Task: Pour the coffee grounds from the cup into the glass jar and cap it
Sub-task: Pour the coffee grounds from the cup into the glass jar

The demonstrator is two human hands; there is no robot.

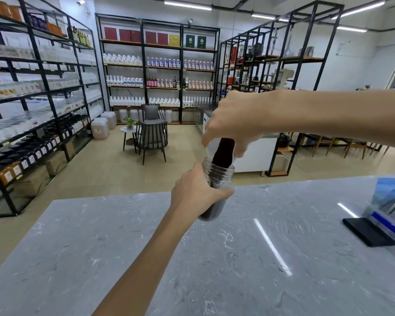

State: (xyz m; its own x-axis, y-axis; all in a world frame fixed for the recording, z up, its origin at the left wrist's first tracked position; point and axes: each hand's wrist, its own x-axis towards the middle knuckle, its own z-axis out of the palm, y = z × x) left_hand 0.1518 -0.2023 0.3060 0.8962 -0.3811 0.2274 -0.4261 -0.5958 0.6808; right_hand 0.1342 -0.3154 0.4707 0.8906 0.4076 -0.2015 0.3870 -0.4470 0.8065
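My left hand (193,193) grips a clear glass jar (221,176) around its middle and holds it tilted above the grey marble counter (146,247). Dark coffee grounds lie in the jar's bottom. My right hand (235,119) holds a white cup (237,153) tipped steeply over the jar's mouth. A dark stream of coffee grounds (222,151) slides from the cup into the jar. No cap for the jar is in view.
A flat black slab (368,231) lies at the counter's right, beside a clear holder with blue and white packets (390,201). Beyond the counter are black shelf racks with bottles, chairs and a small round table.
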